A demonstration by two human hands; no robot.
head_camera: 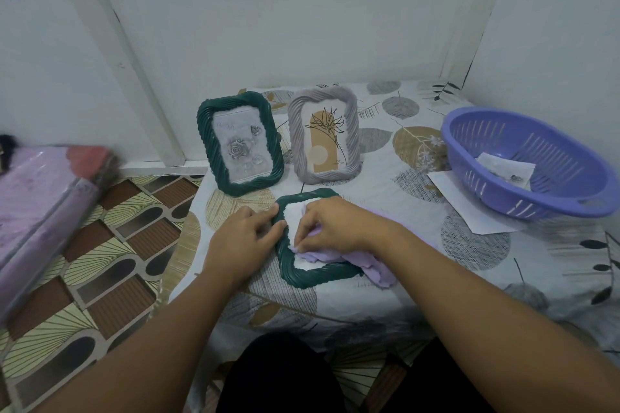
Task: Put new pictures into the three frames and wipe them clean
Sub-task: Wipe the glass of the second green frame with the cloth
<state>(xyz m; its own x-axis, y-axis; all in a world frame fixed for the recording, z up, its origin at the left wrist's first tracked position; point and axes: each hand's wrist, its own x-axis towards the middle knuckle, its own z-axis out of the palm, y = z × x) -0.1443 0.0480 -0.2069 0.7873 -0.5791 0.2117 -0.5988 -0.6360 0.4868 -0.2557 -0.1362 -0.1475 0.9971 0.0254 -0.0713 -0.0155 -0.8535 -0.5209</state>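
A dark green frame (303, 275) lies flat on the table in front of me. My left hand (246, 234) rests on its left edge, fingers touching the rim. My right hand (330, 224) grips a lilac cloth (372, 270) and presses it onto the frame's white middle. Behind them stand two frames upright: a dark green frame (240, 142) with a grey rose picture, and a pale grey frame (323, 135) with a line-drawn flower picture.
A purple plastic basket (523, 161) holding paper pieces sits at the right on a white sheet (469, 204). The table (503, 261) has a leaf-patterned cover. A pink wrapped bundle (40, 208) lies at the left over the tiled floor. Walls close behind.
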